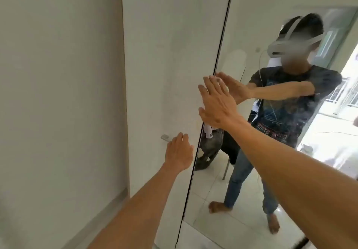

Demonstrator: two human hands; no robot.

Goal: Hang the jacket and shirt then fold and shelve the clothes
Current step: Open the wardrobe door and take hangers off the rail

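Two closed wardrobe doors fill the view: a plain white left door (158,74) and a mirrored right door (242,35), with a dark seam between them. My right hand (215,101) lies flat and open against the mirrored door beside the seam. Lower down, my left hand (179,151) is open with its fingers on the white door, just right of a small metal handle (164,137). No jacket, shirt or folded clothes show directly. The mirror reflects dark clothing (230,148) draped over a chair.
A white wall (58,93) stands at the left, meeting the wardrobe's side. The mirror reflects a person with a headset, a tiled floor (213,194) and a bright doorway at the right.
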